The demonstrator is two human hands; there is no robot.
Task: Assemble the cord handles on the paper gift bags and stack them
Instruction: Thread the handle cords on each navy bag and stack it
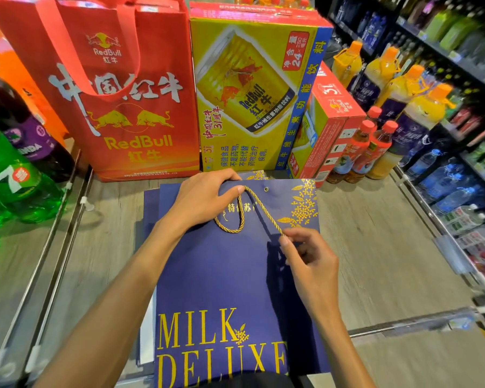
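A flat navy paper gift bag (221, 275) with gold "MILK DELUXE" lettering lies on a wooden shelf, on top of other flat bags of the same kind. A gold twisted cord (259, 208) runs in a loop across the bag's upper part. My left hand (205, 197) grips the bag's top edge, thumb pressing the cord near the left hole. My right hand (305, 256) pinches the cord's free end between thumb and fingers. An empty metal eyelet (266, 189) shows at the top right of the bag.
A red Red Bull bag (118, 113) and yellow Red Bull cartons (252, 93) stand right behind the navy bag. Large soda bottles (9, 175) crowd the left. Orange juice and tea bottles (375, 141) stand at the right, with shelves of bottled drinks beyond.
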